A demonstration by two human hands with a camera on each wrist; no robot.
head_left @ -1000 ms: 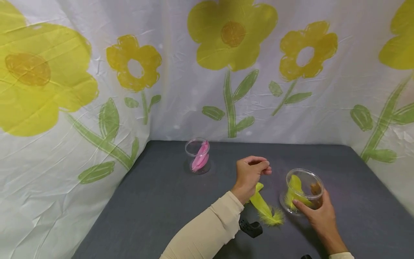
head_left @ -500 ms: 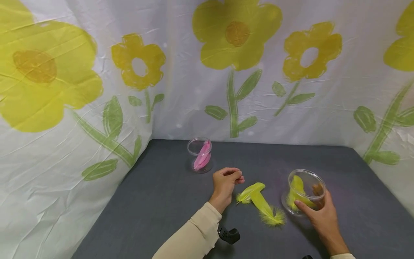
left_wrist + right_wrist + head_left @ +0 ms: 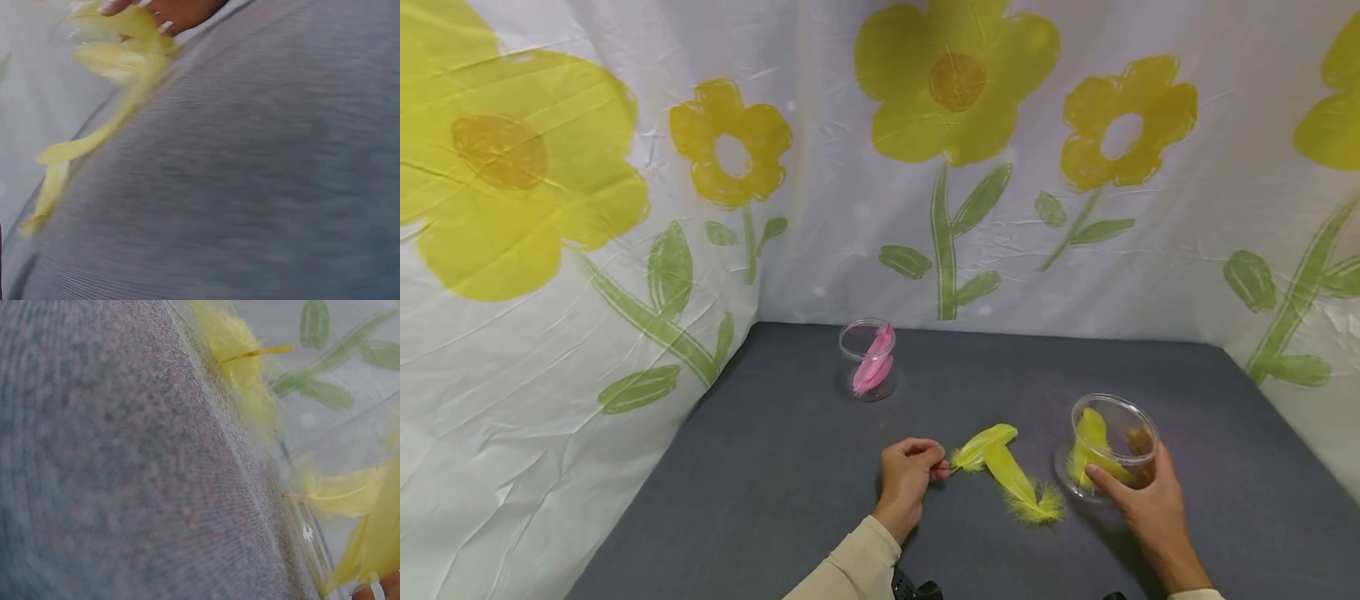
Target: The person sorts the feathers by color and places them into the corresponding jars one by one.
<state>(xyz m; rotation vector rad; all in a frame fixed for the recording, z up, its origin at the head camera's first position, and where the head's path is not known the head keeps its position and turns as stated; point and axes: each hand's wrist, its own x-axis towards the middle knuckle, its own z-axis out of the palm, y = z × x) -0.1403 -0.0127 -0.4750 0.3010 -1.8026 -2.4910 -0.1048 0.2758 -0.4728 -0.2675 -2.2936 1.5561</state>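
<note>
My right hand (image 3: pixel 1138 500) grips a clear plastic cup (image 3: pixel 1112 404) from its right side, thumb on the near wall. Yellow feathers (image 3: pixel 1092 442) sit inside it; they also show through the wall in the right wrist view (image 3: pixel 350 494). To its left, two more yellow feathers lie on the table, one (image 3: pixel 981 446) crossing the end of the other (image 3: pixel 1015 479). My left hand (image 3: pixel 906 483) is low over the table, fingers curled and thumb against the index finger. Its fingertips are right at the quill of the left feather; I cannot tell whether they pinch it.
A second clear cup (image 3: pixel 868 325) holding pink feathers (image 3: pixel 874 367) stands at the back left of the dark grey table (image 3: pixel 760 467). White cloth (image 3: pixel 835 167) printed with yellow flowers hangs behind and at the sides.
My left hand has moved left and down from above the yellow feathers to the left feather's quill. My right hand still holds the cup in place.
</note>
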